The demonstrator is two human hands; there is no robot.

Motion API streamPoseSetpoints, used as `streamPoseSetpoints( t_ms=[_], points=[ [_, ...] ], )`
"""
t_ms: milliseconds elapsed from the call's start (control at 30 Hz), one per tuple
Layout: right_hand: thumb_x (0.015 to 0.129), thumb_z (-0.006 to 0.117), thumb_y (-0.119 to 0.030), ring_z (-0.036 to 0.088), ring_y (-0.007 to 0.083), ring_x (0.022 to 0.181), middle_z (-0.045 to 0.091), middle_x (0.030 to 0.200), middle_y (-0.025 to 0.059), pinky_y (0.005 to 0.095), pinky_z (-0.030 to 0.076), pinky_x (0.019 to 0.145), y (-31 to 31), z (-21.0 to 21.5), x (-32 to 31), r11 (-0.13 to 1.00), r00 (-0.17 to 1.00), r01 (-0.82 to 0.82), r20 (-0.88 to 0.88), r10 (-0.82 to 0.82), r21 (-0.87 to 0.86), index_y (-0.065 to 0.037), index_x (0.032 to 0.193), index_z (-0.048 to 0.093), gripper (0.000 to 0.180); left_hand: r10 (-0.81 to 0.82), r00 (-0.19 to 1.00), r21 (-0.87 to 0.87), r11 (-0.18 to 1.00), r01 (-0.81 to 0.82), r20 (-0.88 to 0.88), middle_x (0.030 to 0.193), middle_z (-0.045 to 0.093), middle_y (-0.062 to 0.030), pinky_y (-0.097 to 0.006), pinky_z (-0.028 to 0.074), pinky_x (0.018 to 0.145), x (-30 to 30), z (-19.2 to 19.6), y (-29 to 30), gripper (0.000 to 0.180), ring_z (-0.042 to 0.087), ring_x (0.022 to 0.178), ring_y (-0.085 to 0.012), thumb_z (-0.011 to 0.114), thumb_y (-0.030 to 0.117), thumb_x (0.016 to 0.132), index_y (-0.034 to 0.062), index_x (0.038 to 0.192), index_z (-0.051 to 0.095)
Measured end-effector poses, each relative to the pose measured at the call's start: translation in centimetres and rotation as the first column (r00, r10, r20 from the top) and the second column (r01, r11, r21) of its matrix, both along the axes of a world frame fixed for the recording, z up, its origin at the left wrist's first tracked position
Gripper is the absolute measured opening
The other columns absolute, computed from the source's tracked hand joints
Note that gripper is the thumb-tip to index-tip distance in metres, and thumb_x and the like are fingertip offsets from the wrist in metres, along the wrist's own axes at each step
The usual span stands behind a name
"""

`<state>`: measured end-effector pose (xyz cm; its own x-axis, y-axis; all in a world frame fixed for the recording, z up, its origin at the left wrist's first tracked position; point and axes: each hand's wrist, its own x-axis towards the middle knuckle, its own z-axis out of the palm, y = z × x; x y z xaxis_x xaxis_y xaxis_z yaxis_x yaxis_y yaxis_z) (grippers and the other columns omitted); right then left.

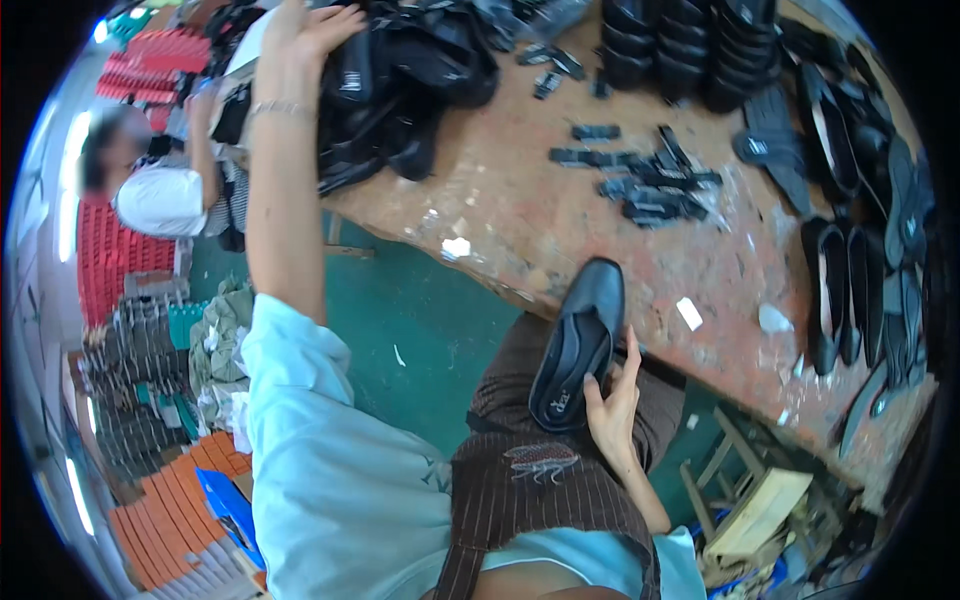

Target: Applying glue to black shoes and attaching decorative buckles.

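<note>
My left hand [308, 28] is stretched far out at the top left, its fingers extended beside a heap of black shoes [440, 65]; nothing shows in it. A single black slip-on shoe [590, 310] rests across my lap, toe pointing away, against the table edge. My right hand [613, 412] holds it at the right side near the heel, with thumb and fingers on the rim. The shoe's dark insole faces up.
Bundles of dark straps [650, 180] lie on the worn wooden table [480, 190]. Stacked black shoes [685, 50] stand at the back; more shoes and insoles [825, 290] line the right. A wooden stool [755, 510] is at lower right. Another person [165, 200] works at far left, near orange stacks [185, 510].
</note>
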<state>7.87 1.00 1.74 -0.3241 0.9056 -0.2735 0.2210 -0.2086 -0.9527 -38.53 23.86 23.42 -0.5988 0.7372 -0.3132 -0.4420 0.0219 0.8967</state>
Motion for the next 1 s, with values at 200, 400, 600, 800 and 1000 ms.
streamPoseSetpoints(
  t_ms=[200, 400, 600, 800, 1000],
  points=[
    [0.081, 0.058, -0.001, 0.056, 0.0224, 0.060, 0.058, 0.078, 0.0139, 0.0328, 0.045, 0.059, -0.8, 1.1, 0.6, 0.988, 0.985, 0.127, 0.124, -0.116, -0.085, -0.009, 0.148, 0.009, 0.084, -0.725, 0.595, -0.315, 0.687, 0.655, -0.347, 0.096, 0.064, -0.0025, -0.025, 0.046, 0.078, 23.0, -11.3, -13.9, 0.017, 0.058, 0.086, -0.0082, 0.059, 0.016, 0.091, 0.0037, 0.102, 0.065],
    [0.086, 0.059, -0.004, 0.063, 0.0253, 0.076, 0.062, 0.090, 0.0164, 0.0326, 0.050, 0.069, 0.0, 0.9, 4.1, 0.998, 0.982, 0.060, 0.178, -0.061, 0.010, -0.002, 0.137, 0.039, 0.055, -0.694, 0.634, -0.123, 0.635, 0.762, 0.342, 0.117, 0.056, -0.0113, -0.031, 0.045, 0.094, 34.0, -17.9, -23.3, 0.039, 0.054, 0.110, -0.0159, 0.054, 0.006, 0.093, -0.0010, 0.130, 0.045],
    [0.088, 0.067, -0.018, 0.052, 0.0167, 0.101, 0.052, 0.115, 0.0115, 0.0291, 0.042, 0.085, 7.4, -1.3, 10.3, 0.613, 0.623, 0.607, 0.177, -0.762, 0.506, 0.001, 0.121, 0.048, 0.043, -0.223, 0.747, -0.108, 0.924, 0.366, 0.627, 0.132, 0.043, -0.0199, -0.036, 0.031, 0.109, 35.2, -19.3, -22.5, 0.050, 0.044, 0.124, -0.0258, 0.047, -0.005, 0.088, -0.0056, 0.136, 0.032],
    [0.081, 0.074, -0.016, 0.052, 0.0057, 0.069, 0.061, 0.080, -0.0013, 0.0217, 0.042, 0.065, 12.4, -3.1, 13.3, 0.693, 0.710, 0.502, 0.210, -0.672, 0.518, -0.001, 0.102, 0.065, 0.027, -0.073, 0.639, 0.015, 0.995, 0.095, 0.766, 0.096, 0.057, -0.0017, -0.029, 0.044, 0.084, 37.5, -22.7, -21.2, 0.019, 0.055, 0.090, -0.0134, 0.051, -0.010, 0.084, 0.0088, 0.085, 0.051],
    [0.081, 0.072, -0.008, 0.056, 0.0053, 0.075, 0.066, 0.086, 0.0001, 0.0216, 0.045, 0.069, 10.6, -1.0, 10.3, 0.751, 0.795, 0.564, 0.019, -0.606, 0.343, -0.003, 0.097, 0.068, 0.017, -0.144, 0.506, 0.143, 0.989, 0.042, 0.850, 0.096, 0.061, -0.0031, -0.032, 0.043, 0.095, 37.0, -22.8, -21.6, 0.018, 0.057, 0.091, -0.0149, 0.047, -0.011, 0.085, 0.0063, 0.089, 0.054]
  ],
)
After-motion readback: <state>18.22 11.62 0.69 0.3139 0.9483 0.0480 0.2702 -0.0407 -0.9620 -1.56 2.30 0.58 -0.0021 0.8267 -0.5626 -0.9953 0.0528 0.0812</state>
